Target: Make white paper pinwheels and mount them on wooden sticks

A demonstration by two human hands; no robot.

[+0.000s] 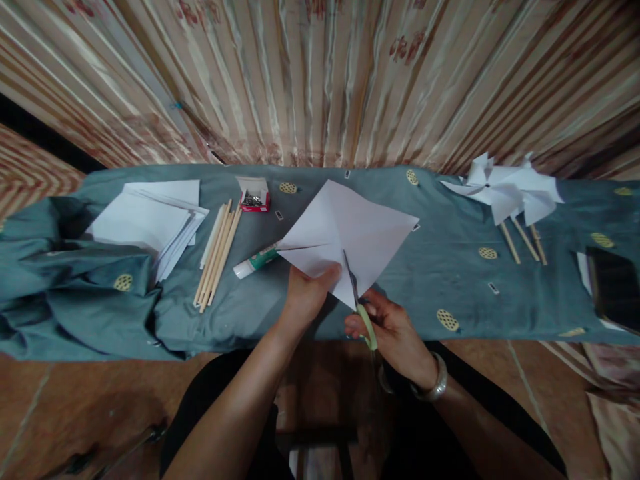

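Observation:
My left hand [313, 291] pinches the near edge of a square sheet of white paper [365, 227], thumb on top and fingers hidden beneath. A slit runs into the sheet from its left corner, and a crease crosses it. In my right hand [393, 327] is a pair of scissors [367, 327] with pale green handles. The blades lie over the sheet's near corner, pointing away from me toward its middle. Just left of the paper lies a glue stick [255, 260] with a white cap and green label, its far end by the sheet's left corner.
On the cloth-covered table [450, 287], a stack of white paper [145, 213] lies left beside several wooden sticks [220, 257]. A small red box [255, 199] holds metal pieces. Paper pinwheels [510, 190] on sticks lie at right, near a dark phone-like object [616, 287]. A curtain [320, 80] hangs behind.

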